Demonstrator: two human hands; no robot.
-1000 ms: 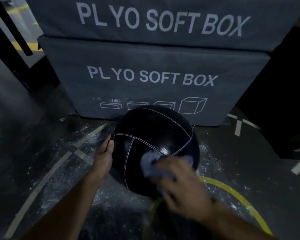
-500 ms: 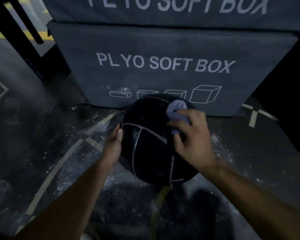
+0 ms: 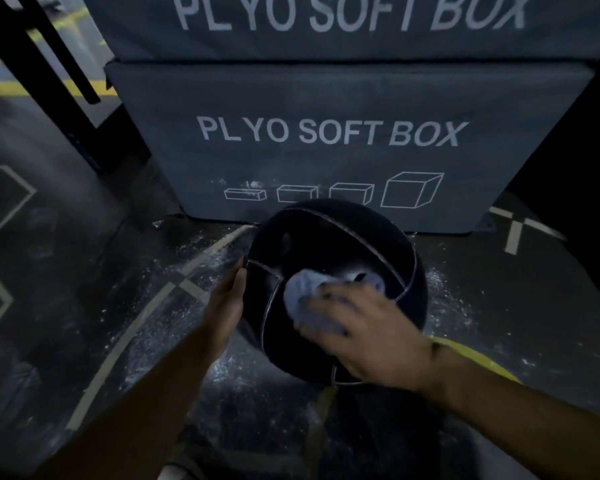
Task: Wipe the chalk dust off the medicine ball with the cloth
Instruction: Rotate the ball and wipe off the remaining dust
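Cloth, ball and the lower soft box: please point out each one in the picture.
cloth (image 3: 303, 294), head view, on its bunched left part beside the fingers.
ball (image 3: 326, 237), head view, on its dark upper panel.
lower soft box (image 3: 326, 98), head view, on its front face above the lettering.

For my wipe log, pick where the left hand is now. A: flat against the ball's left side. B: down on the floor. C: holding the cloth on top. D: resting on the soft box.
A: the left hand lies straight-fingered against the left side of the ball, while the right hand presses the cloth on it.
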